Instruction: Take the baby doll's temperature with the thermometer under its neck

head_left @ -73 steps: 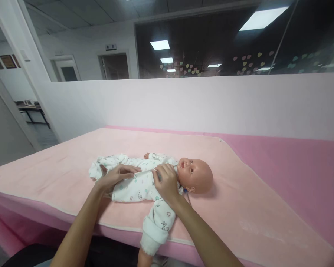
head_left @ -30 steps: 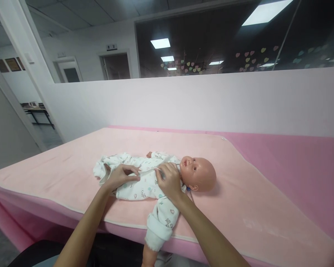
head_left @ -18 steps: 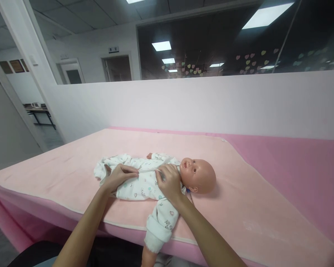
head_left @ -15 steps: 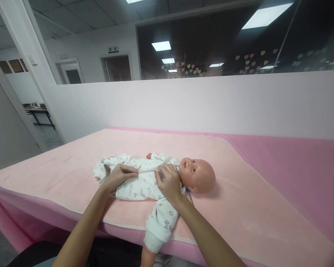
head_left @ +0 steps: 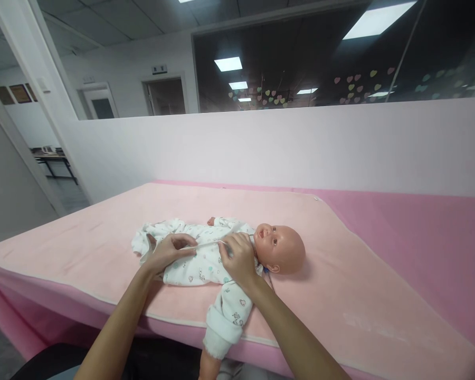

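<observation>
As we look down at the pink-covered table, we've got 1 baby doll on its back atop a peach sheet, approx. mid-table, head to our R. It wears a white outfit w/ small prints, bunched at the leg end, our L. Our R hand pinches 1 thin white strip on the chest, near the neck. Our L hand rests on the lower front, thumb & index spread apart around the strip's other end; can't tell if they touch it. Near sleeve, cuff folded back, hangs over the table edge toward us. Behind: white wall, window above w/ heart shapes.
</observation>
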Tool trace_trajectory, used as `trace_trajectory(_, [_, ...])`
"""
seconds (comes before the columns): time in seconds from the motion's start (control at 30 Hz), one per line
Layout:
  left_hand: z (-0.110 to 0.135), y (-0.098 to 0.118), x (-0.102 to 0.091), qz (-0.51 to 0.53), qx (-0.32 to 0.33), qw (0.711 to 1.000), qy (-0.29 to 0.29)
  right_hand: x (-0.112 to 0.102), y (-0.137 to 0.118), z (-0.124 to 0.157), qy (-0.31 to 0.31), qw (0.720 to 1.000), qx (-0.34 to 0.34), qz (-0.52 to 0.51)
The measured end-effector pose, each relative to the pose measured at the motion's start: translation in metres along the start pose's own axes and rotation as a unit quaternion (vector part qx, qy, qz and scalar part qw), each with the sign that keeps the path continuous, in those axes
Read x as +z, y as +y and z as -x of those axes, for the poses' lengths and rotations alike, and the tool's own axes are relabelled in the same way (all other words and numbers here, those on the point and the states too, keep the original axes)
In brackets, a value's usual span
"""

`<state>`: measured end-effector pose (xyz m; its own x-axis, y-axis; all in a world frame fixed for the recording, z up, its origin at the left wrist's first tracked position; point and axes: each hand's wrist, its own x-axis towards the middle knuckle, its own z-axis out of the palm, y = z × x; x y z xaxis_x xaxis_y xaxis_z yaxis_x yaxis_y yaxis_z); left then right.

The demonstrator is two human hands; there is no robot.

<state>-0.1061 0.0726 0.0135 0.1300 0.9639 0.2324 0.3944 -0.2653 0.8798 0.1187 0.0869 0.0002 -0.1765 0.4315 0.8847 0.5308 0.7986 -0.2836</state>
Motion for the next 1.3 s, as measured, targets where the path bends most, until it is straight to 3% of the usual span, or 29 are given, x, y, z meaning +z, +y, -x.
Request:
trace_trajectory(0.27, [0.0013, 0.0003, -0.0031, 0.069, 0.007, 0.996, -0.062, -0.0017, -0.0010, -0.0007, 0.005, 1.000, 0.011, -0.010])
trace_trajectory(0.93, [0.0023, 0.0015, -0.0004, 0.016, 0.012, 0.999, -0.031, -0.0022, -0.0016, -0.0008, 0.004, 1.000, 0.007, -0.014])
trace_trajectory(1.3, [0.0043, 0.0054, -0.0016, 0.023, 0.024, 0.997, -0.073, -0.0024, -0.0017, -0.0012, 0.004, 1.000, 0.012, -0.016])
